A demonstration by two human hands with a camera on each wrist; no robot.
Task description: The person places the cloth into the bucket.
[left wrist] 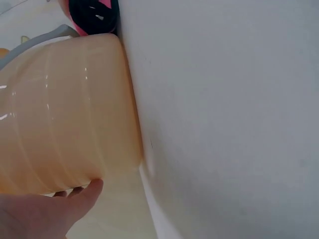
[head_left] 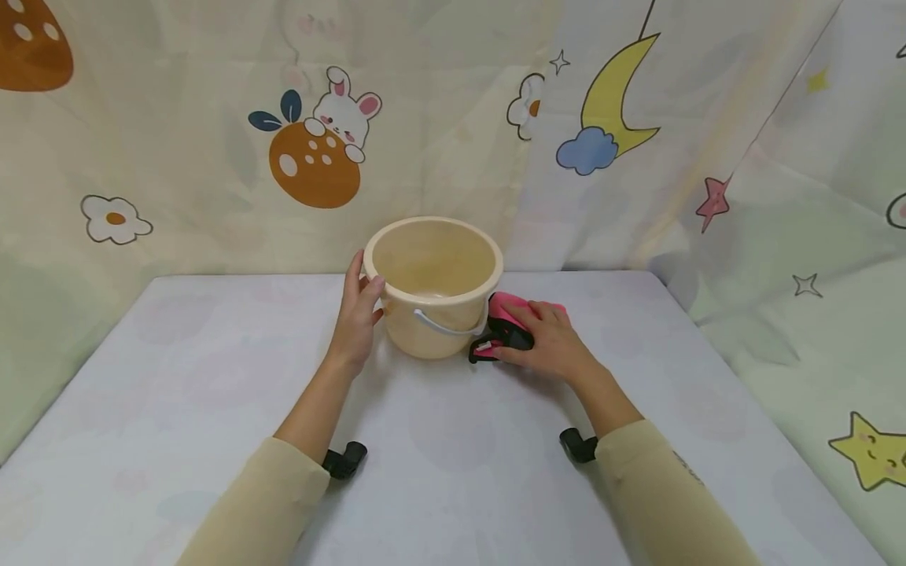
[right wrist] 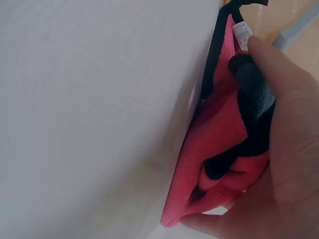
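Observation:
A cream plastic bucket point(head_left: 406, 330) stands upright near the back of the table, its grey-white handle point(head_left: 449, 327) hanging down the front. My left hand point(head_left: 354, 322) rests against the bucket's left outer side, thumb just below the rim. In the left wrist view, the thumb lies along the bucket wall point(left wrist: 75, 109), with the other fingers partly hidden behind it. Right beside the bucket, my right hand point(head_left: 555, 342) grips a bunched pink cloth with black edging point(right wrist: 219, 124) between thumb and fingers. A small white label point(right wrist: 242, 35) shows near the thumb. The cloth touches the table.
The white-covered table point(head_left: 453, 472) spreads in front of and beside the bucket. A patterned curtain point(head_left: 439, 141) hangs close behind it, and another one point(head_left: 778, 236) runs along the right. Black wrist devices point(head_left: 347, 460) show beneath both forearms.

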